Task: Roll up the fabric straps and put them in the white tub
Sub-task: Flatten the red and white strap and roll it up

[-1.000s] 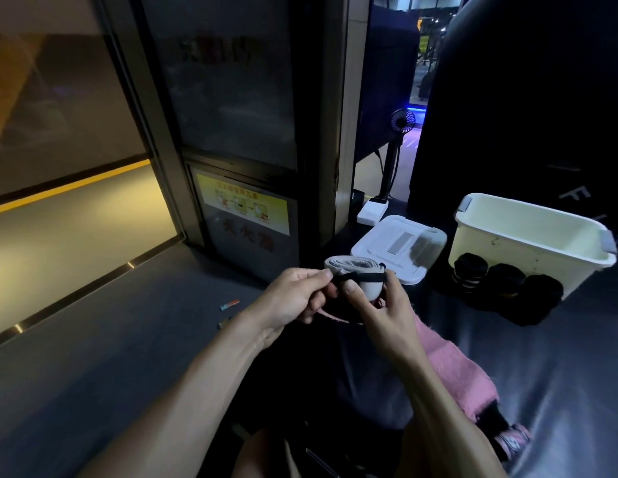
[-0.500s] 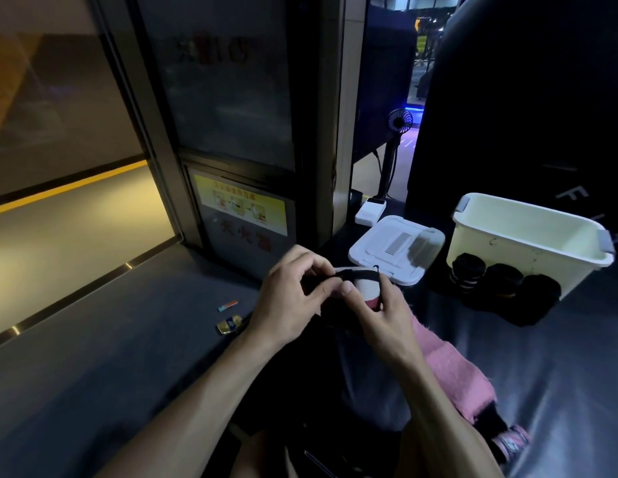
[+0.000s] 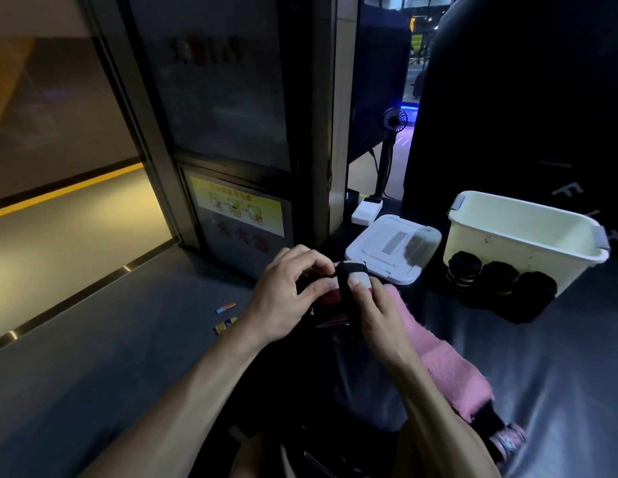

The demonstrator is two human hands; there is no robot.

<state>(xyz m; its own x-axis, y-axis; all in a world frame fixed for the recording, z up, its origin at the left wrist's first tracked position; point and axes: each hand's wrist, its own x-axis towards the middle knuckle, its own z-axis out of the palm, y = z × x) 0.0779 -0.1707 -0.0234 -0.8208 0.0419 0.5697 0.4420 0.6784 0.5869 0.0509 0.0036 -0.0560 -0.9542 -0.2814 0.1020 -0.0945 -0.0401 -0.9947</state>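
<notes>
— Both hands had dropped lower since a second before, and the left hand (image 3: 283, 298) had closed over the strap roll (image 3: 352, 281).

— How many things?

— One roll in hand, three dark rolls (image 3: 500, 279) beyond the right hand (image 3: 373, 312) against the front wall of one white tub (image 3: 514, 232), one white lid (image 3: 394, 246) just past the fingers.

— And the grip?

— Left fingers curled, pinching the roll's black band; right thumb and fingers pinched its pale end.
</notes>
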